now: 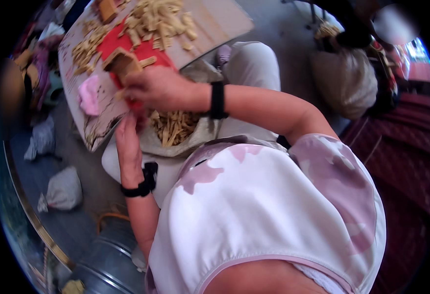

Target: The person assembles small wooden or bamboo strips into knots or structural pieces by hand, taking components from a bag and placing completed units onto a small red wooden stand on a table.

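My right hand (163, 89) reaches over the near edge of the table, its fingers blurred and drawn together. At their tips shows a small tan wooden piece (120, 94). Below it my left hand (128, 139) is raised upright at the table edge; its fingertips are blurred and partly hidden beside something red. Just beyond my right hand a small hexagonal wooden box (122, 62) rests on a red cloth (114, 43). Under my right wrist, an open pale sack (149, 142) in my lap holds many small wooden pieces (172, 128).
The table (215, 24) bears a heap of wooden pieces (158, 22), a smaller pile (90, 46), a wooden block (107, 11) and a pink cloth (88, 95). Tied white bags (64, 188) lie on the floor at left. A large full sack (345, 81) stands at right.
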Demonstrator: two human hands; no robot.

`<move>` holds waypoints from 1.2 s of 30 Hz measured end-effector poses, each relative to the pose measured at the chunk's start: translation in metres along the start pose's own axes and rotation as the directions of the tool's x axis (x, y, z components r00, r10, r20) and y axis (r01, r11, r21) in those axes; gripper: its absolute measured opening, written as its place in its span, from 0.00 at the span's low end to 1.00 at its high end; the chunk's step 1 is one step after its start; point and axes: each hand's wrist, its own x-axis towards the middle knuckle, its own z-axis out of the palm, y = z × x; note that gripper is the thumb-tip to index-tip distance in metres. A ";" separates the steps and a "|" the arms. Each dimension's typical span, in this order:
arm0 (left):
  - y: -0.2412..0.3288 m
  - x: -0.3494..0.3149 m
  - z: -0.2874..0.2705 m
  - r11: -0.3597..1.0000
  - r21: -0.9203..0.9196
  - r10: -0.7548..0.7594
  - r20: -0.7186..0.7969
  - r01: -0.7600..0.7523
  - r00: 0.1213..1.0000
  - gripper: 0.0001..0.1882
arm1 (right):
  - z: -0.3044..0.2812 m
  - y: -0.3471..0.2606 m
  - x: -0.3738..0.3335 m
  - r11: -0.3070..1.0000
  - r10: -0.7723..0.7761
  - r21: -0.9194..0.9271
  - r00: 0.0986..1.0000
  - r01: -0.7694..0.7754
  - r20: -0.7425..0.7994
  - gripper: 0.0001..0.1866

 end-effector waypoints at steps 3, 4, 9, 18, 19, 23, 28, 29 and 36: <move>-0.060 -0.047 0.073 0.893 -0.410 -0.204 0.000 0.186 0.979 0.20 | -0.006 0.015 -0.046 0.997 -0.046 0.073 0.986 0.035 0.158 0.16; -0.060 -0.047 0.076 0.847 -0.489 -0.234 0.004 0.206 0.972 0.20 | -0.007 0.018 -0.051 0.995 -0.053 0.091 0.982 0.036 0.181 0.16; -0.033 -0.032 0.057 0.600 -0.758 -0.306 0.077 0.255 0.949 0.24 | -0.010 0.017 -0.060 0.989 -0.059 0.149 0.969 0.023 0.242 0.16; -0.026 -0.054 0.073 0.835 -0.489 -0.224 0.118 0.253 0.967 0.16 | -0.005 0.005 -0.060 0.983 -0.035 0.184 0.968 -0.011 0.248 0.16; -0.029 -0.061 0.058 0.930 -0.329 -0.154 0.064 0.166 0.986 0.16 | -0.003 0.001 -0.058 0.981 -0.038 0.196 0.969 -0.011 0.246 0.16; 0.009 -0.075 0.055 0.960 0.219 0.209 -0.150 -0.174 0.966 0.17 | -0.004 -0.005 -0.058 0.975 -0.018 0.221 0.985 -0.021 0.173 0.16; 0.106 -0.113 0.091 0.514 0.709 0.833 -0.277 -0.484 0.478 0.19 | -0.012 -0.068 -0.052 0.723 -0.073 0.689 0.985 -0.057 0.158 0.16; 0.128 -0.128 0.105 0.395 0.771 0.905 -0.234 -0.499 0.355 0.19 | -0.016 -0.086 -0.054 0.571 -0.097 0.811 0.971 -0.127 0.221 0.16; 0.161 -0.149 0.119 0.263 0.833 0.919 -0.063 -0.488 0.388 0.18 | 0.002 -0.106 -0.055 0.598 -0.152 0.796 0.964 -0.087 0.220 0.19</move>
